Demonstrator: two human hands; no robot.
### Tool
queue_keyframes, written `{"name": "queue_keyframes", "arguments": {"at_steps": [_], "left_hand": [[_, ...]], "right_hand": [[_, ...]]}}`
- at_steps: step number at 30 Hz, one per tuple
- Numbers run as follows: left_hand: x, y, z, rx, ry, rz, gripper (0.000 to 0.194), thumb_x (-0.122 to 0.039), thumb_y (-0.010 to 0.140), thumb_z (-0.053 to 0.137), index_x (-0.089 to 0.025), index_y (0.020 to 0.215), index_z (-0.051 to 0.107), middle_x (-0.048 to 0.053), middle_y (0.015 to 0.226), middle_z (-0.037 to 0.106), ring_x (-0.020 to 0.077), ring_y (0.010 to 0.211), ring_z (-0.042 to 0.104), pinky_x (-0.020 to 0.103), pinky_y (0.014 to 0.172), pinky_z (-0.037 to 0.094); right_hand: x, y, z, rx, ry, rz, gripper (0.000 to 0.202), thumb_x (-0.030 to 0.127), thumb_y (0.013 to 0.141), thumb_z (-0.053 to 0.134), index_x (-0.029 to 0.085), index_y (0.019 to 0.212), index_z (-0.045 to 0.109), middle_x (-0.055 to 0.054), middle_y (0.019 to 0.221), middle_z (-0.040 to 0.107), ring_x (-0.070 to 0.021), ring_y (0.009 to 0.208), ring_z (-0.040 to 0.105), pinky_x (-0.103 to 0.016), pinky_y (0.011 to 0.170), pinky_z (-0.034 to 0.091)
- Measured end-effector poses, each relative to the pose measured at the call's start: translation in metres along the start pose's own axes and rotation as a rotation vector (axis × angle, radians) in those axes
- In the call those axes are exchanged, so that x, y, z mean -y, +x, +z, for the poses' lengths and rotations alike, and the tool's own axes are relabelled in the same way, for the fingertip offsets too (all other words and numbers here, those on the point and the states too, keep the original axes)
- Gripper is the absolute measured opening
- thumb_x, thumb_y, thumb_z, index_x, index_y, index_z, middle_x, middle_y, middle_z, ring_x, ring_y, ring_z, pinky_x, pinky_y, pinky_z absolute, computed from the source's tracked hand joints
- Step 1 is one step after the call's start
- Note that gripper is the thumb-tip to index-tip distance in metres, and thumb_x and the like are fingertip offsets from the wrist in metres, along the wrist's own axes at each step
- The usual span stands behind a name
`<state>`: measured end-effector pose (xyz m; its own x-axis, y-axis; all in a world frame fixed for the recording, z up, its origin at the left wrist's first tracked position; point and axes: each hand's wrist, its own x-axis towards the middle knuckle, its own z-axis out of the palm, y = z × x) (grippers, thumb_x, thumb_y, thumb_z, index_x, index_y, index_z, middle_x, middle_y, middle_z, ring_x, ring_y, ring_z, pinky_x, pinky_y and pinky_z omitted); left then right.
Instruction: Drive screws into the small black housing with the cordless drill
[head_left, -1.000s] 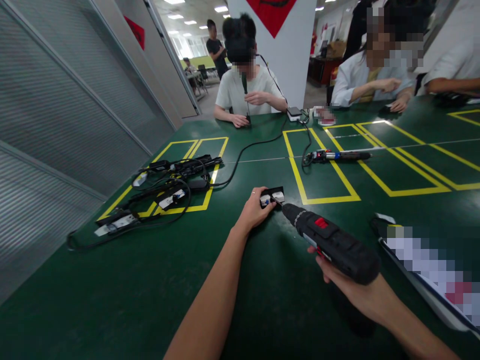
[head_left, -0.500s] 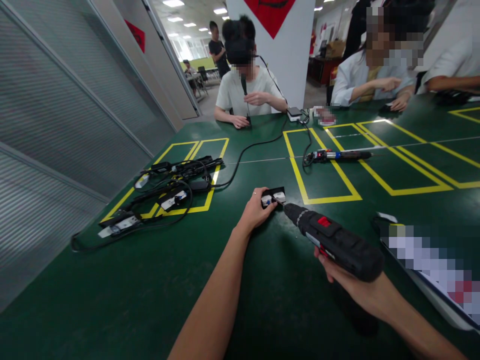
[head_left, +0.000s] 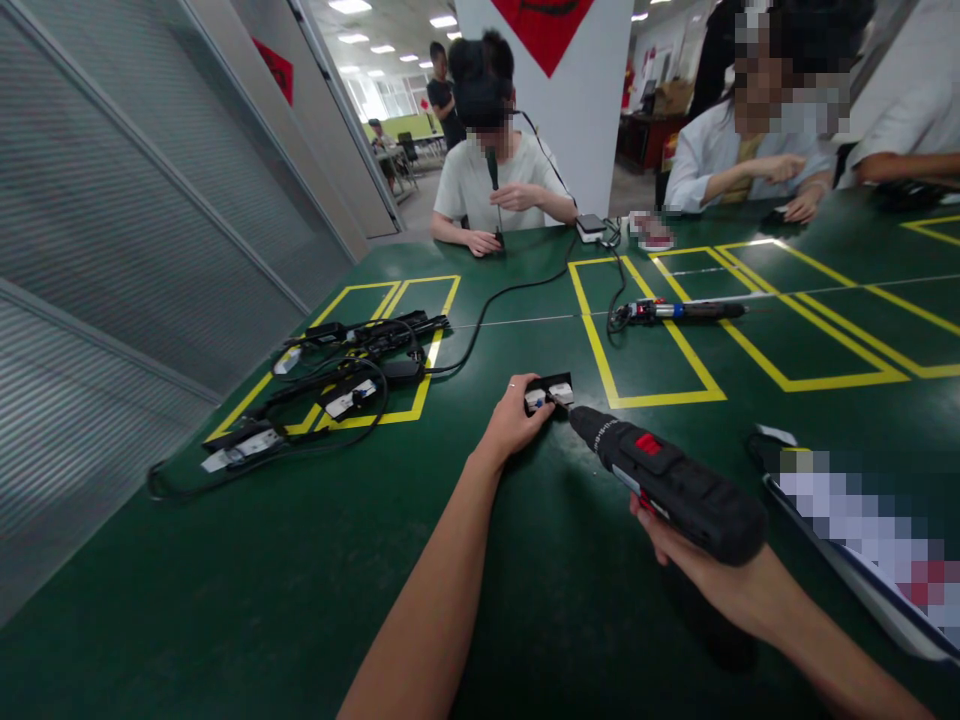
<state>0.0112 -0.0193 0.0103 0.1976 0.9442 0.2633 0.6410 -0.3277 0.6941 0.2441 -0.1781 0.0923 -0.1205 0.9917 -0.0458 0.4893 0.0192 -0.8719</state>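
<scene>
My left hand [head_left: 517, 418] holds a small black piece with white parts [head_left: 560, 391] against the green table [head_left: 420, 530], thumb at its near edge. In my right hand [head_left: 694, 560] is a black power drill [head_left: 667, 482] with a red switch on top, gripped by its handle. The drill points forward and left, and its thin bit reaches the small piece beside my left thumb. Whether the bit sits in a screw is too small to tell. Part of the small piece is hidden under my left fingers.
Black cables and adapters [head_left: 397, 372] lie at the left. A pen-like tool [head_left: 682, 311] rests beyond the drill. At the right edge is a partly blurred flat item [head_left: 840, 545]. Across the table one person [head_left: 491, 180] holds a screwdriver; another person [head_left: 720, 165] sits further right.
The whole view has shifted very slightly. Both hands, the drill and the small piece hold the same positions relative to each other.
</scene>
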Motion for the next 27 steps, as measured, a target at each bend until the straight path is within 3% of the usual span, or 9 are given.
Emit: {"name": "queue_keyframes", "arguments": {"at_steps": [4, 10, 18, 27], "left_hand": [[-0.0001, -0.0003, -0.0005, 0.002, -0.003, 0.011, 0.046, -0.036, 0.079, 0.055, -0.02, 0.12, 0.044, 0.008, 0.117, 0.051, 0.0207, 0.103, 0.054, 0.036, 0.092, 0.043], [-0.0006, 0.0, -0.0014, 0.016, 0.001, 0.018, 0.046, -0.037, 0.079, 0.055, -0.02, 0.12, 0.043, 0.008, 0.116, 0.051, 0.021, 0.103, 0.054, 0.036, 0.091, 0.044], [-0.002, -0.0003, -0.0025, 0.02, 0.003, 0.019, 0.046, -0.037, 0.079, 0.055, -0.02, 0.121, 0.043, 0.008, 0.117, 0.051, 0.0206, 0.103, 0.054, 0.036, 0.091, 0.043], [0.0012, 0.0003, -0.0004, 0.011, -0.007, 0.036, 0.045, -0.036, 0.079, 0.055, -0.02, 0.119, 0.045, 0.008, 0.114, 0.051, 0.0196, 0.1, 0.054, 0.034, 0.09, 0.043]], "right_hand": [[-0.0015, 0.0006, -0.0006, 0.005, 0.007, -0.005, 0.022, 0.038, 0.079, 0.057, 0.024, 0.066, 0.068, -0.003, 0.064, 0.068, -0.0242, 0.075, 0.069, -0.041, 0.074, 0.057], [-0.0029, -0.0007, -0.0003, -0.008, 0.028, 0.028, 0.019, 0.037, 0.078, 0.058, 0.023, 0.083, 0.07, -0.003, 0.067, 0.069, -0.0234, 0.071, 0.069, -0.038, 0.066, 0.059], [0.0025, 0.0002, -0.0005, 0.005, 0.003, 0.038, 0.02, 0.037, 0.08, 0.056, 0.024, 0.072, 0.07, -0.002, 0.059, 0.066, -0.0235, 0.07, 0.069, -0.036, 0.064, 0.058], [-0.0033, -0.0006, 0.0009, -0.011, 0.03, 0.013, 0.02, 0.036, 0.078, 0.057, 0.021, 0.079, 0.071, -0.002, 0.06, 0.066, -0.023, 0.072, 0.068, -0.038, 0.068, 0.057]]}}
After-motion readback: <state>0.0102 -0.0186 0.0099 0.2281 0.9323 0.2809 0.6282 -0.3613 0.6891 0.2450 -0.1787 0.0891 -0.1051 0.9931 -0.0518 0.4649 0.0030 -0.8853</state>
